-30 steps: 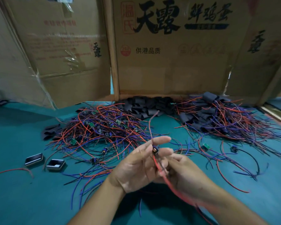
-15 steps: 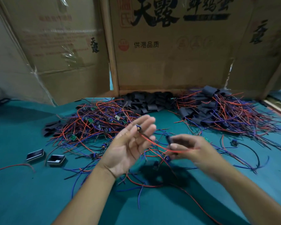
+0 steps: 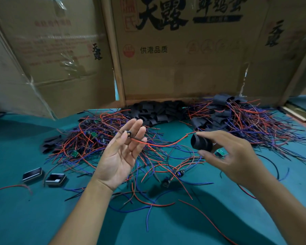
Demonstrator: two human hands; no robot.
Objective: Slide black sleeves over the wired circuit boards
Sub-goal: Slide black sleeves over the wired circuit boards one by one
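Above the table (image 3: pixel 25 218), left hand (image 3: pixel 120 156) pinches board (image 3: pixel 128 133) (fingers straight); right hand (image 3: pixel 235 156) pinches sleeve (image 3: pixel 200 143).

light: dim, soft, from above | shadows: dark patches on the green bench (image 3: pixel 21 218) under both forearms | glare: faint on plastic film (image 3: pixel 67 62) | blur: right hand (image 3: pixel 237 156) smeared | edges: cardboard (image 3: pixel 184 71) lines bow outward

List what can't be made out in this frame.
- Head view: how the left hand grips the small board is unclear; too small.
- Right hand blurred; its palm faces away, hiding part of the black sleeve.
- Whether the red wire has entered the sleeve: blurred.
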